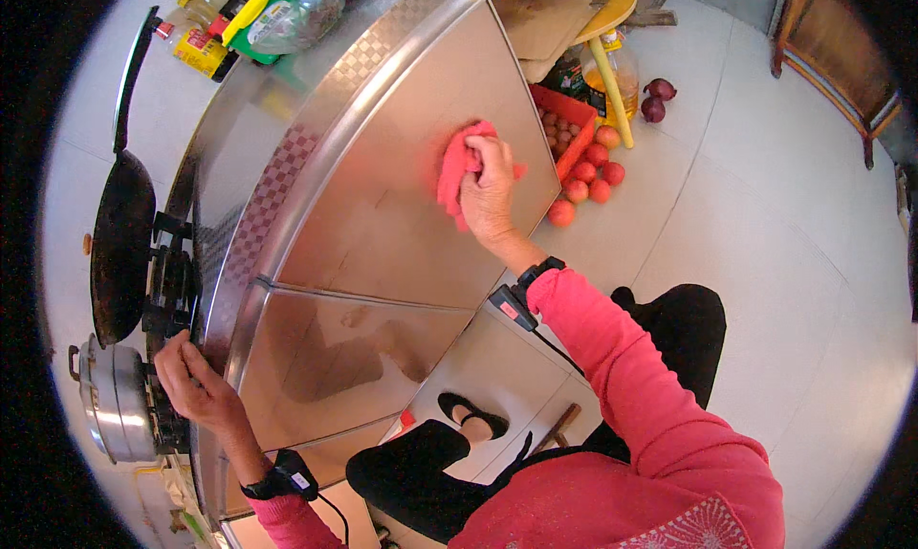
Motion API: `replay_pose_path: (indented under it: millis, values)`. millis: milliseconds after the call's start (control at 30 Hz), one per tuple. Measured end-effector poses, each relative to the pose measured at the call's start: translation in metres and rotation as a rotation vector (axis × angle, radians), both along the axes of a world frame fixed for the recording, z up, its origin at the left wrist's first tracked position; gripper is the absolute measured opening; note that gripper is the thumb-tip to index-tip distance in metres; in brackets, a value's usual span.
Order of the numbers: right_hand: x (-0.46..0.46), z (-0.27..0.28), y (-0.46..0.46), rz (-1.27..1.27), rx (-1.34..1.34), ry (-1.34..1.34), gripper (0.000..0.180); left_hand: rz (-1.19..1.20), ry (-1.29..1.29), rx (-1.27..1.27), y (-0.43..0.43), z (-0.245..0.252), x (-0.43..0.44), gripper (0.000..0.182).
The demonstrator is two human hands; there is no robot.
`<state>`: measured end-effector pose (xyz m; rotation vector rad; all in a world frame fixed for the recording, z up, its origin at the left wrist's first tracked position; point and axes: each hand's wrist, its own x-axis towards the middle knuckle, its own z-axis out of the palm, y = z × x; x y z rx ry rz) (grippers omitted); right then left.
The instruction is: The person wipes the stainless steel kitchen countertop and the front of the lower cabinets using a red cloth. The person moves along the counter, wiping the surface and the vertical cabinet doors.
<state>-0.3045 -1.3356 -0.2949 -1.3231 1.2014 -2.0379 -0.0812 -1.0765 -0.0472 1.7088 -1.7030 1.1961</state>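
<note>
My right hand (489, 187) presses a crumpled pink cloth (453, 172) against a shiny cabinet door panel (387, 212) below the counter. Its fingers are bent over the cloth. At the lower left, my left hand (193, 384) rests at the metal counter edge (233, 319) beside the gas stove (168, 283), fingers bent; whether they grip the edge cannot be told. A black wok (123, 248) and a metal pot (118, 398) sit on the stove near that hand. A second door panel (337, 362) lies between my hands, with reflections on it.
Bottles (197, 50) and a green container with a yellow lid (262, 22) stand on the counter. By the cabinet on the floor are a red crate (584, 136), several red round fruits or vegetables (599, 190), an oil bottle (624, 68) and onions (654, 109). A wooden stool leg (563, 427) is near my foot.
</note>
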Motion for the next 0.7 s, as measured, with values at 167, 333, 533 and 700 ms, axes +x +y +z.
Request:
replay_pose_path:
  millis: [167,333,533,700]
  values:
    - [-0.019,-0.080,-0.031,-0.187,0.240,0.050,0.040,0.035,0.015,0.004,0.003,-0.002,0.002,0.018]
    - [-0.033,-0.174,-0.076,-0.303,0.405,0.056,0.034,0.111,0.027,0.001,0.006,-0.002,0.005,0.021]
    - [-0.041,-0.246,-0.088,-0.167,0.728,-0.171,0.028,0.212,0.104,0.000,0.015,-0.006,0.008,0.026]
    - [-0.041,-0.282,-0.079,-0.048,0.784,-0.325,0.014,0.174,0.007,0.007,0.028,-0.004,0.025,0.032]
